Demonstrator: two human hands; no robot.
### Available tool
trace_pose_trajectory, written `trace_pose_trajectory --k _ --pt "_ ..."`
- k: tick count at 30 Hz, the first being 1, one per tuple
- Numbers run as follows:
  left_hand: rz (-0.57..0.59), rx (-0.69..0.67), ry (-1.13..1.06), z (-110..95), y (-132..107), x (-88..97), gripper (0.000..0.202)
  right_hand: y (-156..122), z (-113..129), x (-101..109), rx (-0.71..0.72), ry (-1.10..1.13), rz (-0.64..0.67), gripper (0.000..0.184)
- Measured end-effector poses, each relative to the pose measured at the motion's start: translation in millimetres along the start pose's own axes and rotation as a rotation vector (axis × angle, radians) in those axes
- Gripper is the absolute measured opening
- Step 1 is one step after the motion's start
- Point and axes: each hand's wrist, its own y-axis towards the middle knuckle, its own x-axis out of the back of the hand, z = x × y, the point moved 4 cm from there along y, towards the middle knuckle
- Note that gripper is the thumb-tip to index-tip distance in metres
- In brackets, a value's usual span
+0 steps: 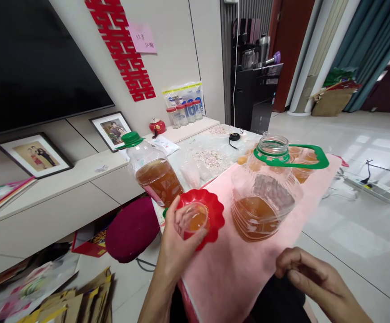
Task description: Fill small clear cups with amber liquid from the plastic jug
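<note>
My left hand (178, 242) is closed around a small clear plastic cup (195, 219) with a little amber liquid in it. The cup is over a red scalloped dish (217, 211); whether it touches the dish I cannot tell. My right hand (312, 276) is loosely curled by the table's near right edge, with nothing visible in its fingers. Between the hands, farther back, stands a large clear jug (265, 197), uncapped, with a green handle (321, 157) and amber liquid in its lower part. Behind the dish is a second jug (154, 172), green-capped and fuller.
Several filled cups (302, 172) stand behind the open jug on the pink cloth (228, 282). Clear empty-looking cups (191, 172) lie behind the dish. A tape measure (234, 137) rests farther back. A maroon stool (134, 229) is at the left, with cardboard (84, 298) on the floor.
</note>
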Motion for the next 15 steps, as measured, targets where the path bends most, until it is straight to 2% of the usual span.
trace_pose_trajectory --k 4,8,12,15 --pt "0.256 0.087 -0.016 8.4 -36.4 -7.2 0.123 3.0 12.7 -25.7 0.023 0.019 0.149 0.059" --pt "0.484 0.164 -0.051 31.3 -66.6 -20.6 0.119 3.0 18.1 -36.7 -0.019 0.043 0.191 0.065" --pt "0.634 0.216 -0.098 51.3 -83.5 -39.4 0.115 1.1 20.7 -40.6 -0.096 0.061 0.23 0.072" --pt "0.667 0.293 -0.133 57.5 -87.9 -50.9 0.111 -1.0 21.5 -39.9 -0.115 0.088 0.239 0.075"
